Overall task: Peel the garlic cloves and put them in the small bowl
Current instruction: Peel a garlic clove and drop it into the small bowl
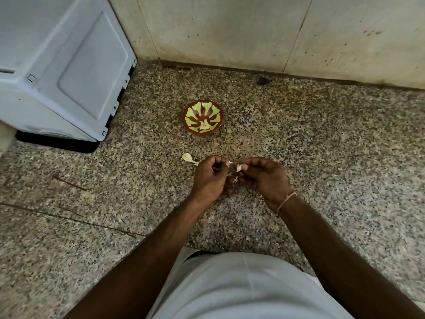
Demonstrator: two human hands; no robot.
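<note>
- Looks like a home kitchen — speckled granite counter (pixel 299 139) meeting a stained tiled wall (pixel 230 31).
- Grey appliance (pixel 64 65) parked at the left.
- Small painted bowl (pixel 202 117) with peeled garlic cloves (pixel 204 125) — plain household cooking.

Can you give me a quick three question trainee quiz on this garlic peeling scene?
1. True or false: the small bowl already holds peeled cloves.
2. The garlic piece on the counter lies nearer which of the hands: A left, B right?
3. What does the right hand pinch?

Key: 1 true. 2 A. 3 a garlic clove.
</note>
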